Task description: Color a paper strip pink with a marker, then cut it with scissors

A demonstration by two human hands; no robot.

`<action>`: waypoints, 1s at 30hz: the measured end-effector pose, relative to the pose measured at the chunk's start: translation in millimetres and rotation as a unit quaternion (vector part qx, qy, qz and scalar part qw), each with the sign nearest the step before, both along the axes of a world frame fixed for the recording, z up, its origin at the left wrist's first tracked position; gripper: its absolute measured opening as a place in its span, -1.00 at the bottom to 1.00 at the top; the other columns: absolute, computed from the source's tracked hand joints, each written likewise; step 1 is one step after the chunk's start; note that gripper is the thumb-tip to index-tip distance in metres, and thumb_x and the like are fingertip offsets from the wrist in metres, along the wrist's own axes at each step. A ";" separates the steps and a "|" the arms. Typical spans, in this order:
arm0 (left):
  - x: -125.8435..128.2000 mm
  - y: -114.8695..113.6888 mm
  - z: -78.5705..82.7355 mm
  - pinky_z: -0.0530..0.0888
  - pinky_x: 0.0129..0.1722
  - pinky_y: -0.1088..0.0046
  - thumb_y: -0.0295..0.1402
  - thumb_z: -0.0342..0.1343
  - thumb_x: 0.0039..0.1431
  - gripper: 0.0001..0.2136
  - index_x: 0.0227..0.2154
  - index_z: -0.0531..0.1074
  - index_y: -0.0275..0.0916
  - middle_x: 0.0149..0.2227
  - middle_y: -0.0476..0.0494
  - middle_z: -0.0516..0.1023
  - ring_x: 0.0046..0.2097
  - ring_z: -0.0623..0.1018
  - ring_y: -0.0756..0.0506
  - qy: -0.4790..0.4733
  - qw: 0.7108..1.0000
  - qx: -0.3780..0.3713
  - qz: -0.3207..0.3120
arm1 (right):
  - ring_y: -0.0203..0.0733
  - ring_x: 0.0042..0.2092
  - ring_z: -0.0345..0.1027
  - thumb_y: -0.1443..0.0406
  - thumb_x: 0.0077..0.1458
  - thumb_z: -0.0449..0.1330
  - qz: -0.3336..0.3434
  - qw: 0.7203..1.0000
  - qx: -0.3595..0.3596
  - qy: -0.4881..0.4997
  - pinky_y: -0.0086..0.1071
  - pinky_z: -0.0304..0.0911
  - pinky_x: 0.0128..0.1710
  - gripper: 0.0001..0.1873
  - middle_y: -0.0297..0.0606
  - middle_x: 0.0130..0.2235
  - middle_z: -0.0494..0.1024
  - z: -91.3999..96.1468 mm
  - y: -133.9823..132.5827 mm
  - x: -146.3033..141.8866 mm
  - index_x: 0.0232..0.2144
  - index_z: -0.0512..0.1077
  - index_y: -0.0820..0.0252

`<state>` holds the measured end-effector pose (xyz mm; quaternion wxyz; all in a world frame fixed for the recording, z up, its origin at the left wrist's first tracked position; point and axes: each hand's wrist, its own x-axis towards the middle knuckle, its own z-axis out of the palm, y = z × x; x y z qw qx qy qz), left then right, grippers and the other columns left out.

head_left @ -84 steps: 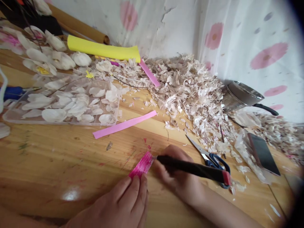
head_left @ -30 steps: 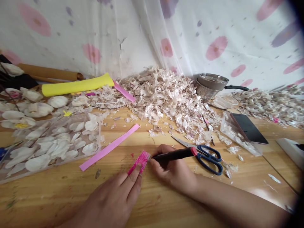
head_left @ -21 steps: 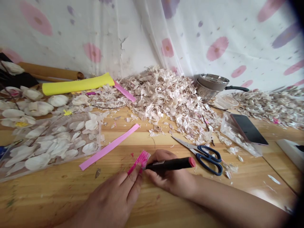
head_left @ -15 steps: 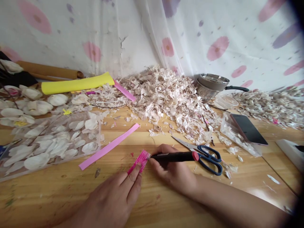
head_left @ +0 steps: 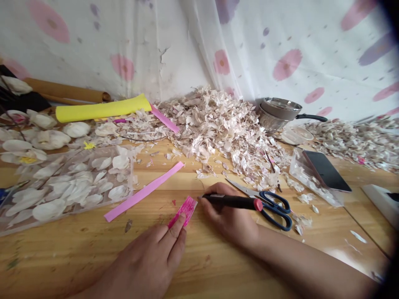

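My left hand (head_left: pixel 156 253) presses a short piece of pink-streaked paper (head_left: pixel 183 211) onto the wooden table, its fingers close together over the lower end. Dark magenta strokes cover most of the piece, and its right edge looks paler. A black marker with a red end cap (head_left: pixel 232 202) lies in the closed fingers of my right hand (head_left: pixel 229 220). The marker's tip points left, just short of the piece's right edge. Blue-handled scissors (head_left: pixel 276 204) rest partly open behind and right of my right hand. A longer light pink strip (head_left: pixel 145 192) lies to the left.
A clear tray (head_left: pixel 131 174) of white petals occupies the left. Behind are a yellow roll (head_left: pixel 102 109), a heap of dried petals (head_left: pixel 212 124) and stacked metal pans (head_left: pixel 276 112). A phone (head_left: pixel 327 171) sits on a clear lid at the right.
The marker's tip has come away from the pink piece and shifted slightly right with my right hand. My left hand keeps its hold on the piece.
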<state>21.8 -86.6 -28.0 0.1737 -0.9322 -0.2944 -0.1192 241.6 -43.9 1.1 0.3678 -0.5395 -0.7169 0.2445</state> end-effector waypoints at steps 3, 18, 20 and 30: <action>0.2 -0.4 1.6 0.39 -0.07 0.19 -0.55 -0.08 0.06 -0.54 0.06 0.40 -0.39 0.10 -0.32 0.49 -0.04 0.50 -0.21 0.016 1.000 0.008 -0.001 | -0.18 -0.38 0.37 0.30 0.15 0.18 -0.004 0.999 -0.005 0.033 -0.34 0.28 -0.38 -0.94 -0.23 -0.40 0.50 1.1 0.4 2.1 -0.36 0.40 0.16; 1.5 -2.5 -4.0 0.39 -0.08 0.15 -0.57 -0.12 0.06 -0.52 0.08 0.35 -0.43 0.13 -0.38 0.47 0.00 0.49 -0.24 0.008 1.000 -0.018 -0.006 | -0.24 -0.43 0.32 0.33 0.13 0.18 0.017 1.000 0.009 0.007 -0.39 0.25 -0.42 -0.93 -0.31 -0.46 0.45 3.9 0.1 1.1 -0.41 0.37 0.15; 1.5 -2.0 -3.6 0.38 -0.09 0.17 -0.56 -0.12 0.08 -0.54 0.06 0.37 -0.42 0.14 -0.39 0.45 -0.03 0.49 -0.22 0.000 1.000 -0.010 -0.008 | -0.24 -0.43 0.32 0.32 0.15 0.18 0.031 0.999 0.007 0.013 -0.39 0.25 -0.43 -0.95 -0.31 -0.44 0.46 4.6 0.4 1.1 -0.37 0.38 0.15; 1.6 -2.4 -3.4 0.38 -0.08 0.18 -0.55 -0.13 0.09 -0.55 0.05 0.38 -0.39 0.08 -0.32 0.51 -0.02 0.49 -0.21 -0.011 1.000 -0.017 0.004 | -0.22 -0.39 0.35 0.33 0.14 0.19 0.081 0.997 -0.006 -0.004 -0.36 0.28 -0.35 -0.97 -0.29 -0.42 0.48 6.0 1.0 0.0 -0.36 0.42 0.16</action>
